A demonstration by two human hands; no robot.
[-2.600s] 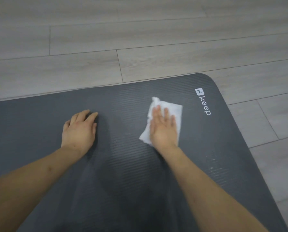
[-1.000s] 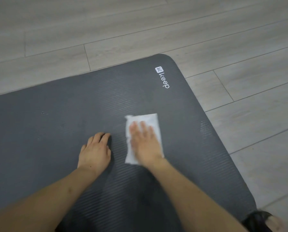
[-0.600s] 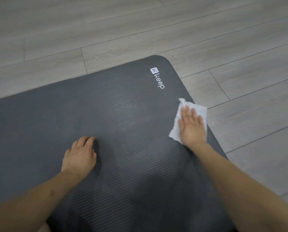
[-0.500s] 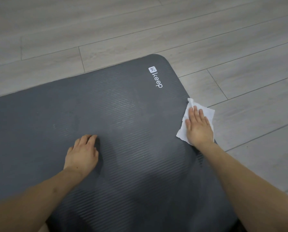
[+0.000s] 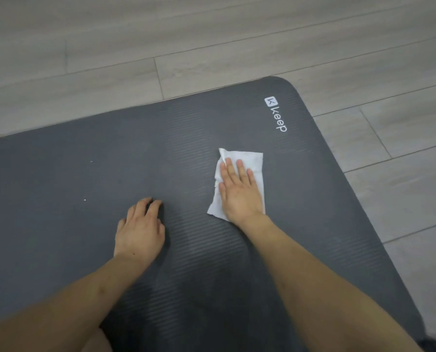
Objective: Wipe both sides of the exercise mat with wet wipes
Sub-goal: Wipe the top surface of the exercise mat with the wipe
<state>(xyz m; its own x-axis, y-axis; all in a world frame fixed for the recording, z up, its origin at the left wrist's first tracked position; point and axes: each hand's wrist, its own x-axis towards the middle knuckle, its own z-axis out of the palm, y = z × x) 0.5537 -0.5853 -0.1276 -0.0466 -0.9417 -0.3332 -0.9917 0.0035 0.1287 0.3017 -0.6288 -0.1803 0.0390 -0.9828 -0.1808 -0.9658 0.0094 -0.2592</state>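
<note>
The dark grey exercise mat (image 5: 110,174) lies flat on the pale wood-look floor (image 5: 211,41), its rounded far corner toward the upper right of the head view. The right hand (image 5: 238,193) lies flat on a white wet wipe (image 5: 247,158), fingers straight and together, pressing it against the ribbed top of the mat a little inward from the corner; nothing is pinched or curled around. The left hand (image 5: 139,231) rests on the mat just beside it, palm down with the fingertips bent onto the surface, holding nothing, and seems to brace the body and keep the mat from sliding. To do this step well, the palm should probably stay spread over most of the wipe so the cloth travels with the hand instead of bunching; one far corner of the wipe is already folded up, so smoothing it would give more contact. Overlapping strokes along the ribs, carried right out to the edge and corner, look the surest way to leave no dry strip, and a fresh wipe may be needed once this one dries. Only the top face is being worked; the underside, I judge, remains to be done after turning the mat. Near the corner, white print reads "keep" (image 5: 279,120) below a small white square with a "K" mark (image 5: 270,101).
</note>
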